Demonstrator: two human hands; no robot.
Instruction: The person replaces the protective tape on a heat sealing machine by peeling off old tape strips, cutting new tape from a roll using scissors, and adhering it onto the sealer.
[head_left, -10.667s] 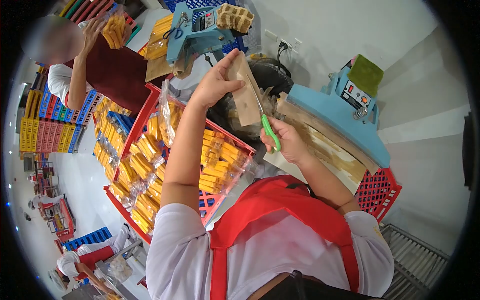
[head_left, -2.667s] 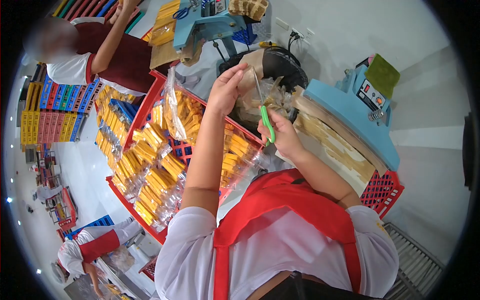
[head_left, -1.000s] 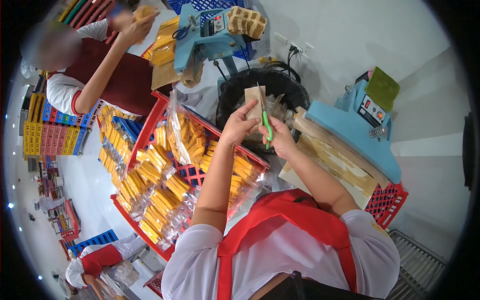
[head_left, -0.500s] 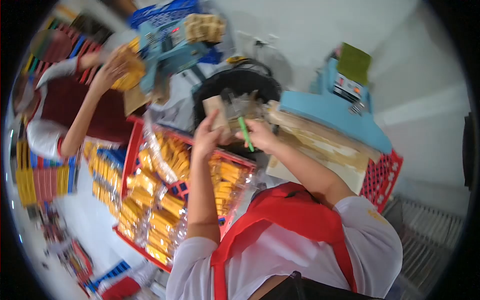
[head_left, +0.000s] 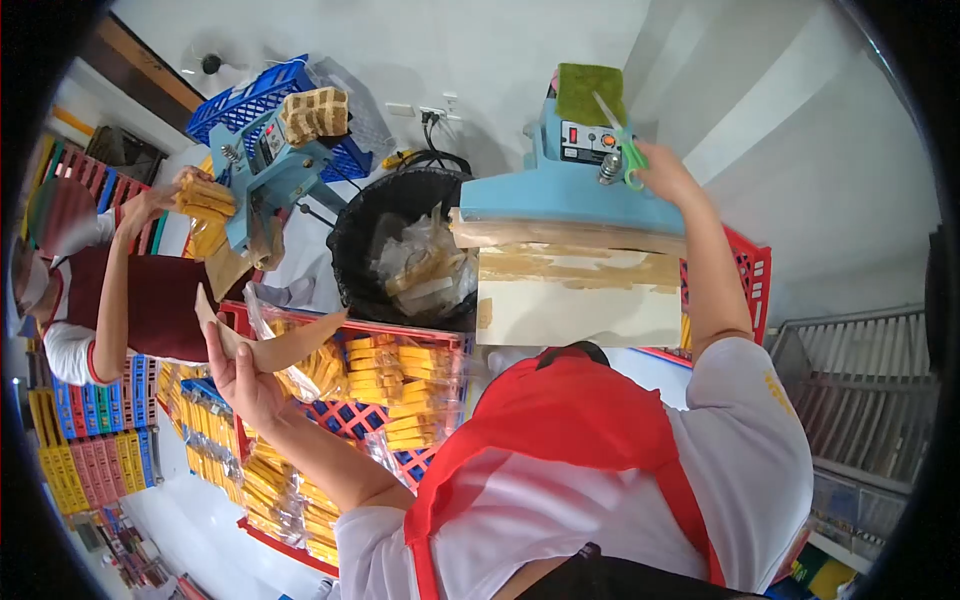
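My left hand (head_left: 250,390), nearer me and to the left of the bin (head_left: 345,270), has its fingers loosely spread, with a tan strip (head_left: 275,352) caught lightly among them; I can't see exactly which ones grip it. The strip bows, both ends sticking out free, so I judge it thin and needing little squeeze. To the right of the bin, my right hand (head_left: 665,172) is curled round the green handles of the scissors (head_left: 632,155), which puts the points away from me, over the sealer (head_left: 570,195) and its green cloth (head_left: 590,95). Whether the scissors rest on the sealer, I can't tell.

The sealer stands just right of the bin, a stained board (head_left: 575,310) before its bar, perhaps as support. Nearer me than the bin, the red crate (head_left: 289,546) holds yellow packs (head_left: 375,365), probably to keep them together. Left of the bin, a co-worker (head_left: 160,300) holds another pack (head_left: 205,200).
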